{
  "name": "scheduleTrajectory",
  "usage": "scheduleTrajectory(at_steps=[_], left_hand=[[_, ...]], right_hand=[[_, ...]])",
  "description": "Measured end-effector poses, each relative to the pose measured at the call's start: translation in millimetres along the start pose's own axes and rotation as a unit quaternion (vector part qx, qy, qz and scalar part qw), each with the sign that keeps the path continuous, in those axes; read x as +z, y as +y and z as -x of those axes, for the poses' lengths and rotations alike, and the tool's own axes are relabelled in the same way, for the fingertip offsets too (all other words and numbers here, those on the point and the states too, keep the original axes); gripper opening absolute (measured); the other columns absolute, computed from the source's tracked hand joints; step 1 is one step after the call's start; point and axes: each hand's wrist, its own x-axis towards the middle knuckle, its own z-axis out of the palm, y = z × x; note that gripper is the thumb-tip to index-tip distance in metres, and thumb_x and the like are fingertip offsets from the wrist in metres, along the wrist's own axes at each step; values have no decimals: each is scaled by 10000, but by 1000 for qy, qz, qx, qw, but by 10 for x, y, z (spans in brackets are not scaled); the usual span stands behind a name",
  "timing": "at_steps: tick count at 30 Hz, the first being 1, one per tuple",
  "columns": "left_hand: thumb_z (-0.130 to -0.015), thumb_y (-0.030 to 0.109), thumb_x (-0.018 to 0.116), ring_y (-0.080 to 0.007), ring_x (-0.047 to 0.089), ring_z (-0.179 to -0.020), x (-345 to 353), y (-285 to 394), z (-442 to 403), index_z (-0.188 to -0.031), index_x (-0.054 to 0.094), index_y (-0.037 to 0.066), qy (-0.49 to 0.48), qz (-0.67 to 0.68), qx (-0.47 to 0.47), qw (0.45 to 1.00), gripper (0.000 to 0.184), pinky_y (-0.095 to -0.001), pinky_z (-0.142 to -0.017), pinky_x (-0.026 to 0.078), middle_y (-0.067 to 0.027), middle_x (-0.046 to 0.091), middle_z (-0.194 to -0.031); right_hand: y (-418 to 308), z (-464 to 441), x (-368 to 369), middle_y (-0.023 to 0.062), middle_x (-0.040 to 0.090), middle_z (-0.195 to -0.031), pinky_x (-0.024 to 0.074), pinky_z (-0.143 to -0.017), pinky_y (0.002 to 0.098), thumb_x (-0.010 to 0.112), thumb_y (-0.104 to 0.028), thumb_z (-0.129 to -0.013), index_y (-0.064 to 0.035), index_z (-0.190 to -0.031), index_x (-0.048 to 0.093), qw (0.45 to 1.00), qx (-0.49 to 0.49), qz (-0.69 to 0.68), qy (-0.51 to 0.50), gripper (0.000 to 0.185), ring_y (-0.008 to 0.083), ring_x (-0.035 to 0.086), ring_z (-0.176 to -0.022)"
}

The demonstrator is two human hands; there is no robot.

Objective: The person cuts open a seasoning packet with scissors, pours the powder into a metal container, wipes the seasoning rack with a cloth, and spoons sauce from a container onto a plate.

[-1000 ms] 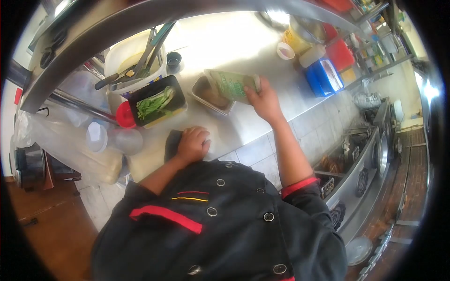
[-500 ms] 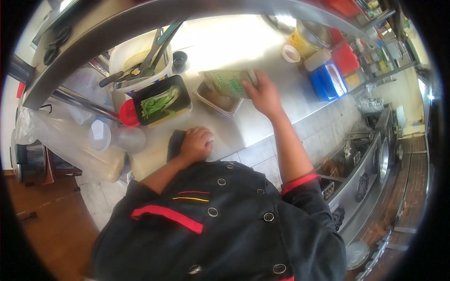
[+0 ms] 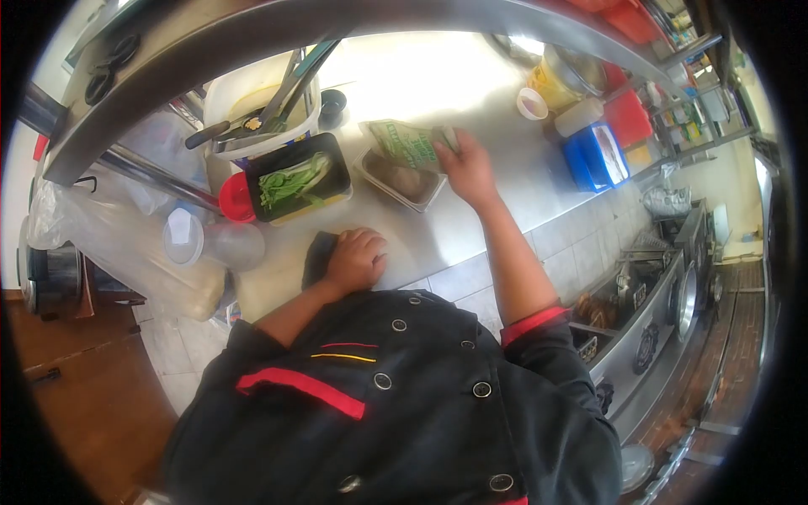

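Observation:
My right hand [image 3: 468, 168] grips a packet [image 3: 407, 145] with green printing by its right end, fingers closed on it. The packet is tilted over a rectangular metal pan [image 3: 425, 200], covering part of its opening. Some brownish contents show inside the pan. My left hand [image 3: 357, 257] rests at the near edge of the counter with its fingers curled together. A dark item [image 3: 318, 252] lies against it, partly hidden; whether the fingers hold it is unclear. Left of the pan is a black tray [image 3: 337, 179] with green leafy stalks [image 3: 290, 178].
A white tub [image 3: 220, 99] with utensils [image 3: 286, 97] stands behind the tray. A red lid [image 3: 236, 199] and clear plastic cups [image 3: 183, 238] are at left. A blue box [image 3: 596, 158] sits at right. A metal shelf bar [image 3: 252, 38] crosses above the counter [image 3: 459, 227].
The view has shifted slightly, so the counter items sit a little further right and lower. The packet's left end is angled somewhat differently above the pan. My left hand stays in place.

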Motion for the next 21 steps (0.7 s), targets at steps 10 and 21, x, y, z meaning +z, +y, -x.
scheduleTrajectory(at_steps=[10,21], left_hand=[[-716,137,678,-287,584,-1003,-16,13,-21,-925,627,90,24,-6,26,999,220,-435,-874,419,-88,638,-996],[-710,135,694,-290,577,-1044,16,-9,-5,-916,630,91,10,-1,15,1000,220,-433,-900,414,-84,628,-1018]], right_hand=[[-69,71,-112,170,659,-853,493,-696,348,638,-216,-917,-14,-1096,621,998,55,-8,-15,271,254,614,-743],[-96,180,-353,183,677,-885,509,-675,348,658,-207,-905,-13,-1140,623,998,36,49,-21,306,243,660,-749]])
